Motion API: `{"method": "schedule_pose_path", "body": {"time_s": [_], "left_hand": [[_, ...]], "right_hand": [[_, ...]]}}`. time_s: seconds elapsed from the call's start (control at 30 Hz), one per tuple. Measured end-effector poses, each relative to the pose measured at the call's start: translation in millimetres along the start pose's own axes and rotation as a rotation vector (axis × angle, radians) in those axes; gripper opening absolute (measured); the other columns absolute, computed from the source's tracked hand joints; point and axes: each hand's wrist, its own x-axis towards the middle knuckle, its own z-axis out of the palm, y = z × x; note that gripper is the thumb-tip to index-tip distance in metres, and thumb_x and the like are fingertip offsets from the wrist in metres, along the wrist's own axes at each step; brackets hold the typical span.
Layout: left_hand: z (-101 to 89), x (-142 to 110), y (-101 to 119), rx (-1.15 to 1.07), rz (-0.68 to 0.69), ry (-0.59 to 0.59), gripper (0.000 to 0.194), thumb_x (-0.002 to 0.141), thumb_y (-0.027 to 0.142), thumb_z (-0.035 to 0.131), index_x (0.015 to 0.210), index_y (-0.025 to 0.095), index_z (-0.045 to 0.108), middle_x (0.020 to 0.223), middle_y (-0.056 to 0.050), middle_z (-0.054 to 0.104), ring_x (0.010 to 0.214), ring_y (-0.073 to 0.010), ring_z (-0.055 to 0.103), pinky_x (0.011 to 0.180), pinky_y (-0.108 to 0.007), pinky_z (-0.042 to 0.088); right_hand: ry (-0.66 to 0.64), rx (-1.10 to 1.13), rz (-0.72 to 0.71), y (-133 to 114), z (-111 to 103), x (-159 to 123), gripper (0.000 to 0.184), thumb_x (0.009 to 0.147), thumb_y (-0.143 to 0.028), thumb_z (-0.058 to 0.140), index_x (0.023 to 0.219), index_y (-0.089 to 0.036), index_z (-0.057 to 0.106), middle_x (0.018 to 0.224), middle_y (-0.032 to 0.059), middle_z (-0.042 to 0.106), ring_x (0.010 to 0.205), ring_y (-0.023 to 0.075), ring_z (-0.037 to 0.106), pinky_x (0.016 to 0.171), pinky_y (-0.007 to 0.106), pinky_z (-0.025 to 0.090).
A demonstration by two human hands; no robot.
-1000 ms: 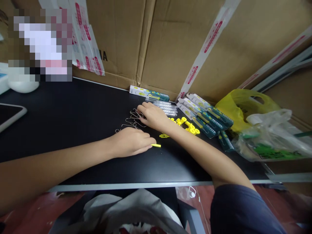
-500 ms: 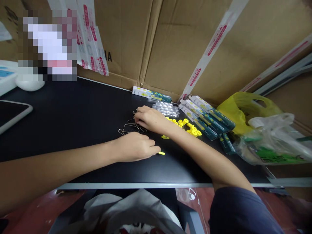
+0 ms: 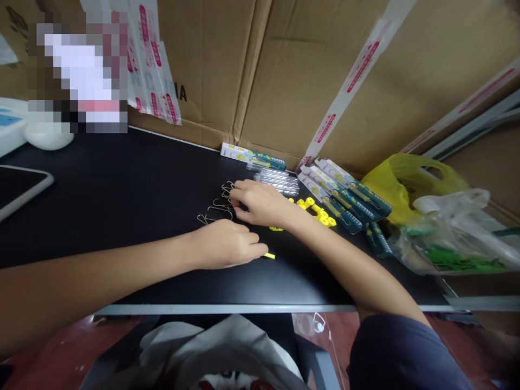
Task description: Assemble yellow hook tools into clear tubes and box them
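Observation:
My left hand (image 3: pixel 229 245) is closed just above the black table, palm down. A thin yellow plastic piece (image 3: pixel 270 255) sticks out past its thumb and forefinger; the rest of it is hidden in the grip. My right hand (image 3: pixel 255 201) reaches over several bent metal wire hooks (image 3: pixel 221 205), its fingers curled down at their right end. Whether a hook is between those fingertips I cannot make out. Beside the right wrist lies a pile of small yellow plastic parts (image 3: pixel 320 214), partly covered by the forearm. Clear plastic tubes (image 3: pixel 280 181) lie behind the right hand.
Printed narrow boxes (image 3: pixel 345 195) lie at the right, and another box (image 3: pixel 252 156) rests against the cardboard (image 3: pixel 309 81) behind. Yellow and clear plastic bags (image 3: pixel 406 181) sit at the far right. A phone (image 3: pixel 22 187) and a white device (image 3: pixel 12 124) are at the left.
My right hand has shifted slightly to the right and toward me, uncovering more of the wire hooks. My left hand stays in place with the yellow piece.

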Motion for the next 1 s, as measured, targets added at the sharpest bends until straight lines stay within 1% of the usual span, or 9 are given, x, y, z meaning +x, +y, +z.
{"method": "schedule_pose_path", "body": {"time_s": [0.1,0.27,0.43,0.57,0.63,0.73,0.77,0.9,1.0], "left_hand": [[0.8,-0.3,-0.9,-0.024,0.023,0.023,0.025,0.095,0.02,0.043,0.09,0.019,0.067,0.065,0.0,0.064,0.057,-0.0154,0.059,0.044,-0.027,0.033],[-0.7,-0.8,-1.0,-0.031,0.01,0.003,0.025,0.096,0.022,0.042,0.091,0.019,0.067,0.065,0.0,0.064,0.058,-0.0151,0.059,0.045,-0.026,0.033],[-2.1,-1.0,-2.4,-0.034,0.01,-0.037,0.023,0.096,0.023,0.044,0.094,0.02,0.067,0.068,0.001,0.065,0.059,-0.015,0.06,0.047,-0.027,0.036],[-4.4,-0.1,-4.4,-0.018,0.013,0.04,0.023,0.096,0.021,0.043,0.097,0.019,0.066,0.072,0.0,0.066,0.064,-0.0153,0.061,0.05,-0.026,0.041],[-7.7,1.2,-4.8,-0.015,-0.036,0.097,0.024,0.097,0.02,0.04,0.1,0.018,0.064,0.08,-0.002,0.067,0.07,-0.0149,0.063,0.055,-0.025,0.044],[-13.1,3.1,-5.4,-0.063,-0.193,0.157,0.026,0.098,0.02,0.037,0.108,0.017,0.06,0.1,-0.006,0.067,0.087,-0.0154,0.065,0.068,-0.025,0.048],[-14.2,3.5,-5.7,-0.093,-0.246,0.158,0.026,0.098,0.02,0.036,0.109,0.016,0.059,0.105,-0.006,0.066,0.09,-0.016,0.065,0.07,-0.025,0.049],[-14.0,3.8,-6.9,-0.253,-0.407,0.048,0.023,0.098,0.023,0.037,0.105,0.016,0.059,0.103,-0.006,0.064,0.086,-0.0169,0.065,0.07,-0.026,0.048],[-11.7,3.6,-6.8,-0.369,-0.457,-0.037,0.023,0.097,0.025,0.038,0.105,0.017,0.059,0.1,-0.004,0.064,0.083,-0.0174,0.065,0.07,-0.028,0.046]], "right_hand": [[-0.09,0.01,0.025,-4.4,-4.2,-6.4,0.01,0.084,-0.018,0.054,0.083,-0.015,0.063,0.093,0.0085,0.066,0.083,0.0199,0.058,0.062,0.029,0.034],[-0.181,-0.01,0.131,-11.4,-8.5,-8.4,0.014,0.082,-0.013,0.051,0.086,-0.014,0.065,0.096,0.0106,0.071,0.084,0.0209,0.063,0.058,0.029,0.033],[-0.277,-0.024,0.244,-12.0,-8.8,-6.5,0.014,0.079,-0.018,0.055,0.084,-0.015,0.067,0.085,0.0107,0.072,0.075,0.022,0.064,0.053,0.028,0.028],[-0.246,0.035,0.291,-6.8,-10.8,-14.3,0.013,0.077,-0.019,0.054,0.083,-0.015,0.066,0.08,0.0092,0.07,0.068,0.0187,0.06,0.053,0.027,0.026],[-0.193,0.111,0.288,-2.1,-14.1,-23.7,0.011,0.076,-0.02,0.055,0.081,-0.017,0.064,0.076,0.0061,0.068,0.063,0.0153,0.055,0.052,0.026,0.025],[-0.192,0.313,0.225,5.5,-19.5,-42.8,0.004,0.074,-0.02,0.058,0.077,-0.017,0.058,0.072,0.0009,0.062,0.061,0.0111,0.049,0.053,0.024,0.027],[-0.206,0.391,0.201,7.5,-20.6,-49.6,0.007,0.071,-0.018,0.061,0.076,-0.017,0.056,0.072,-0.0008,0.06,0.061,0.0101,0.048,0.055,0.023,0.029],[-0.224,0.669,0.189,10.9,-18.7,-73.2,0.01,0.069,-0.01,0.057,0.073,-0.017,0.052,0.066,-0.006,0.051,0.058,0.0071,0.043,0.055,0.02,0.033],[-0.151,0.815,0.245,10.7,-11.4,-84.8,0.011,0.07,-0.009,0.056,0.074,-0.017,0.051,0.064,-0.0068,0.048,0.056,0.0067,0.041,0.053,0.019,0.033]]}}
